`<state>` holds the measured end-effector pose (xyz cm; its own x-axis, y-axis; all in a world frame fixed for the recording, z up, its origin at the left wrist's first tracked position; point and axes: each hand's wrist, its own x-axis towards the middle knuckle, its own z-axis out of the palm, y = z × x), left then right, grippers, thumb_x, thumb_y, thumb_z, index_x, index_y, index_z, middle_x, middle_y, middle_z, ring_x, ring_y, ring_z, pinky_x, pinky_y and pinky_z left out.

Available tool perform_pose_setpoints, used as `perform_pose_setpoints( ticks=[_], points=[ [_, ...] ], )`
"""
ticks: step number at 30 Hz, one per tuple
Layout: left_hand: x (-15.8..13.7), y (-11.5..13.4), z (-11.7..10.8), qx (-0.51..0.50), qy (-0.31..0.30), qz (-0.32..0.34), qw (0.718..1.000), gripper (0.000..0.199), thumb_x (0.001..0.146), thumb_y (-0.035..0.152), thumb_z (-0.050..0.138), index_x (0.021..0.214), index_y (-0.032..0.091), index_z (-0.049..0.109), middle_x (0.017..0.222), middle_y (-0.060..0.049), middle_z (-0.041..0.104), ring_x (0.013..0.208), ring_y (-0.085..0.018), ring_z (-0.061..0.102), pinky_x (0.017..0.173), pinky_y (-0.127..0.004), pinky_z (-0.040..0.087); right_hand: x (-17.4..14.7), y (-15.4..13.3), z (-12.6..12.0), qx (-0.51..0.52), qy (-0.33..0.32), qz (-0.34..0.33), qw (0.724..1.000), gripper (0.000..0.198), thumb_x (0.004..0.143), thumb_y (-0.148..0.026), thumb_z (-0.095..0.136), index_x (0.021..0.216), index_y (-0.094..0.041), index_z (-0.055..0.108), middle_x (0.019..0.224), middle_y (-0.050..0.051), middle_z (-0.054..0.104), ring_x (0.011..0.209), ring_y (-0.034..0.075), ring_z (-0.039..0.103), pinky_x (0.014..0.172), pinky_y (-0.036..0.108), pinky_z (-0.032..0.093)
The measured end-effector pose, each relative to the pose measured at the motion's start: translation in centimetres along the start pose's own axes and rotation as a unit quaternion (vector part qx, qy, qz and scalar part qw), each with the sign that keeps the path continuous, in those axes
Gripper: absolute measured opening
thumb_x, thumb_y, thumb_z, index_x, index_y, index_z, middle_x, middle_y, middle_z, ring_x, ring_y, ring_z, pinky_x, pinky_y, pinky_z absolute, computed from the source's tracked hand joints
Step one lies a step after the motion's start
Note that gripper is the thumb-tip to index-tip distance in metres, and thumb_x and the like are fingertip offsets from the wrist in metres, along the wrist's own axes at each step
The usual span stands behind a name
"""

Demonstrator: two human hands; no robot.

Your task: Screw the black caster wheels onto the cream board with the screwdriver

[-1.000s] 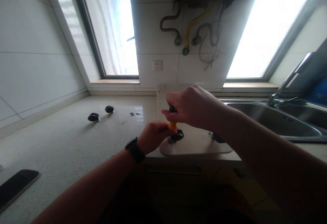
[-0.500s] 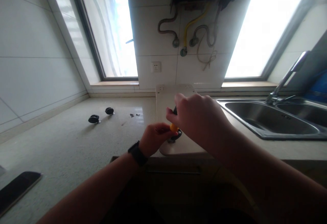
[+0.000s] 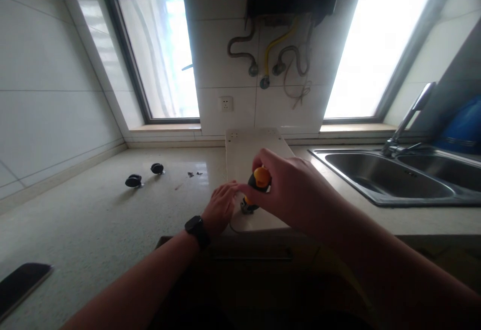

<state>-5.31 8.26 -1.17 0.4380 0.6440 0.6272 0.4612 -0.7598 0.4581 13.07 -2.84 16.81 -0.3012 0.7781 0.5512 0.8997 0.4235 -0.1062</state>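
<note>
The left hand has let go, fingers flat by the pale board's edge — the right hand alone grips the yellow-and-black screwdriver over a half-hidden caster — so steadying it now seems one-handed.

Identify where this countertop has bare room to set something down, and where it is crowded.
Bare: the countertop between the dark slab, the black casters and the left forearm; also the strip in front of the sink. Crowded: the panel at its near left corner, where left hand, right hand and screwdriver gather.
</note>
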Motion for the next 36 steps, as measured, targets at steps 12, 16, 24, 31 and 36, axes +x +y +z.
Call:
perform_pose_setpoints(
  ticks=[12, 16, 24, 31, 36],
  points=[
    [-0.3, -0.4, 0.7, 0.025, -0.01, -0.017, 1.0, 0.039, 0.1, 0.013, 0.037, 0.133, 0.021, 0.057, 0.14, -0.009, 0.061, 0.141, -0.024, 0.049, 0.12, -0.049, 0.04, -1.9, 3.2, -2.7, 0.145, 0.252, 0.081, 0.953, 0.024, 0.098, -0.045, 0.055, 0.086, -0.026, 0.062, 0.079, 0.002, 0.065, 0.071, 0.017, 0.059, 0.064, 0.033, 0.044],
    [-0.5, -0.1, 0.8, 0.019, -0.005, -0.023, 1.0, 0.037, 0.101, 0.014, 0.037, 0.132, 0.021, 0.057, 0.14, -0.01, 0.061, 0.14, -0.023, 0.049, 0.12, -0.048, 0.039, -3.0, 5.2, -1.8, 0.257, 0.225, 0.167, 0.925, 0.027, 0.098, -0.052, 0.053, 0.092, -0.027, 0.059, 0.081, 0.002, 0.065, 0.071, 0.019, 0.064, 0.062, 0.034, 0.049],
    [-1.0, 3.6, 2.5, 0.053, -0.01, -0.02, 0.998, 0.034, 0.105, 0.023, 0.039, 0.136, 0.022, 0.051, 0.142, -0.013, 0.058, 0.141, -0.028, 0.047, 0.117, -0.054, 0.038, -5.2, 5.3, 3.3, 0.14, -0.06, 0.123, 0.981, 0.025, 0.09, -0.042, 0.061, 0.104, -0.021, 0.064, 0.093, 0.006, 0.068, 0.079, 0.019, 0.065, 0.07, 0.034, 0.05],
    [-1.8, 5.6, 3.5, 0.079, -0.04, 0.021, 0.996, 0.045, 0.106, 0.031, 0.038, 0.149, 0.019, 0.038, 0.146, -0.016, 0.053, 0.143, -0.031, 0.042, 0.117, -0.053, 0.034, -7.3, 6.1, 7.1, 0.122, -0.126, 0.122, 0.977, 0.032, 0.09, -0.041, 0.067, 0.114, -0.02, 0.067, 0.113, 0.01, 0.068, 0.093, 0.024, 0.068, 0.084, 0.041, 0.051],
    [-1.8, 5.9, 2.6, 0.105, -0.068, 0.083, 0.989, 0.053, 0.106, 0.04, 0.04, 0.154, 0.016, 0.033, 0.147, -0.018, 0.055, 0.142, -0.032, 0.044, 0.116, -0.05, 0.033, -8.1, 7.0, 6.8, 0.146, -0.109, 0.139, 0.973, 0.027, 0.089, -0.034, 0.066, 0.112, -0.021, 0.069, 0.11, 0.007, 0.069, 0.093, 0.021, 0.067, 0.087, 0.04, 0.052]
  ],
)
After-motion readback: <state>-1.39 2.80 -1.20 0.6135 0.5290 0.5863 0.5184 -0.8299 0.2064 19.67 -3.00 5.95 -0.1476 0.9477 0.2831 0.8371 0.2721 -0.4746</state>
